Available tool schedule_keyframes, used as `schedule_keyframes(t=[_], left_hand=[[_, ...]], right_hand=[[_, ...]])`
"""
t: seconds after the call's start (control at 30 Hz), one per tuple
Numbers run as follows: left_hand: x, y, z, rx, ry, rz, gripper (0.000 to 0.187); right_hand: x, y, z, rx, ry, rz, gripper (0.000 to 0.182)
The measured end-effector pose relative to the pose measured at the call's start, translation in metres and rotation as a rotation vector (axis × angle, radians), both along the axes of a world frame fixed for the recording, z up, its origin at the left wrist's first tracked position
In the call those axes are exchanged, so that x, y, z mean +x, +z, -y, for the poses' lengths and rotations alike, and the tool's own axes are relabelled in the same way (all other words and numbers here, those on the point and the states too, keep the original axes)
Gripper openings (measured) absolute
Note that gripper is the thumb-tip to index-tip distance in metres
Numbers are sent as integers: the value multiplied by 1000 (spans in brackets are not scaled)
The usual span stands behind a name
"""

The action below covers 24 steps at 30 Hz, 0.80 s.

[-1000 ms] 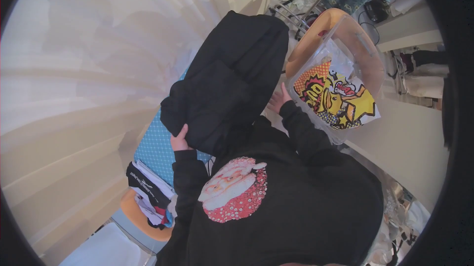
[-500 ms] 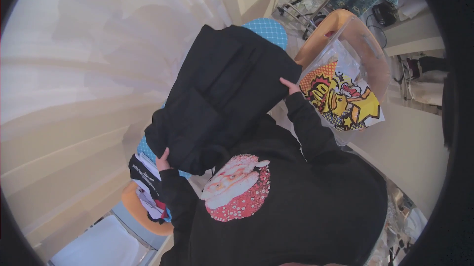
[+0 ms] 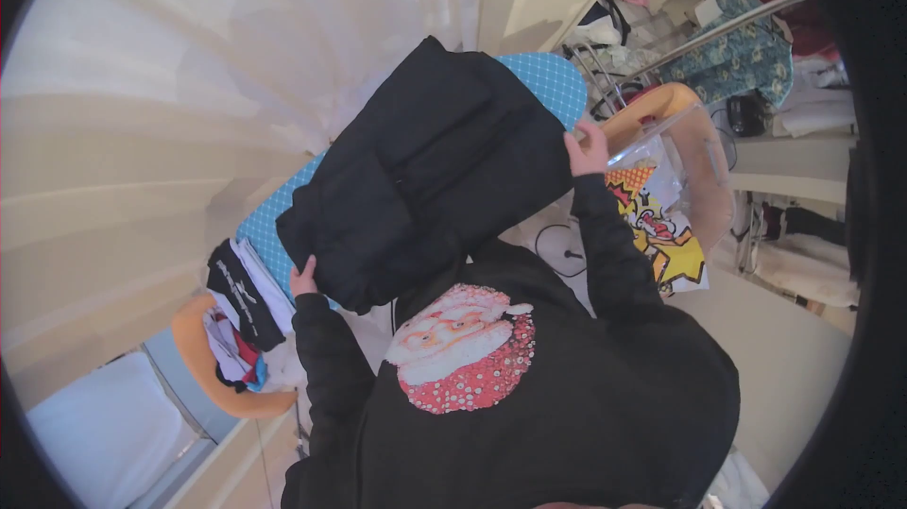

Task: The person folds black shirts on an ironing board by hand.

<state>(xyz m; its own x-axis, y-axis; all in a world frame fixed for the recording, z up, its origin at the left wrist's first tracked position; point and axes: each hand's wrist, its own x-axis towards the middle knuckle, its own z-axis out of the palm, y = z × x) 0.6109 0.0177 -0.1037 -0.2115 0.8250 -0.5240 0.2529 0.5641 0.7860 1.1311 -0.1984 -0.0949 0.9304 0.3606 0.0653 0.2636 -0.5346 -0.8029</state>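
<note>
A folded black sweatshirt [image 3: 444, 160] lies across a blue ironing board [image 3: 543, 79] with a white grid pattern. My left hand [image 3: 303, 278] grips the garment's near left corner, thumb on top and the other fingers hidden beneath. At the right edge of the sweatshirt, my right hand [image 3: 588, 150] has its thumb and fingers closed around the cloth, close to the board's rounded end. The layers look thick, with a fold running lengthwise down the middle.
Folded clothes [image 3: 248, 292] are stacked at the board's left end, above an orange basket [image 3: 203, 367] holding more clothes. Another orange basket [image 3: 704, 122] on the right holds a clear bag and a colourful printed item [image 3: 661, 235]. A white curtain [image 3: 142, 150] hangs behind the board.
The sweatshirt now lies flatter along the board, lower at its right side. My right hand has shifted right and slightly up. The view has turned, showing more of the board and left basket.
</note>
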Motion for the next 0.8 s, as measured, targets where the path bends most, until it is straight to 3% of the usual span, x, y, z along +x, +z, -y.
schedule_keyframes(t=[0.07,0.13,0.27,0.37,0.43,0.57,0.7,0.8], left_hand=[[0,-6,3,42,-13,-118,65],[19,8,12,319,-176,-511,68],[81,61,29,837,-570,-747,54],[120,80,32,883,-883,-733,53],[139,80,33,791,-1054,-782,60],[148,72,28,649,-1139,-888,63],[141,64,28,585,-1168,-906,60],[145,66,23,576,-1180,-914,57]], right_hand=[[2,24,-42,49,193,-143,23],[1,29,-86,0,313,-205,34],[-8,36,-150,-229,429,-360,59],[-10,33,-173,-533,499,-385,57],[-10,28,-168,-408,524,-223,31],[-15,33,-127,-255,592,38,38],[-29,14,-85,-418,527,48,28],[-35,7,-84,-397,419,56,26]])
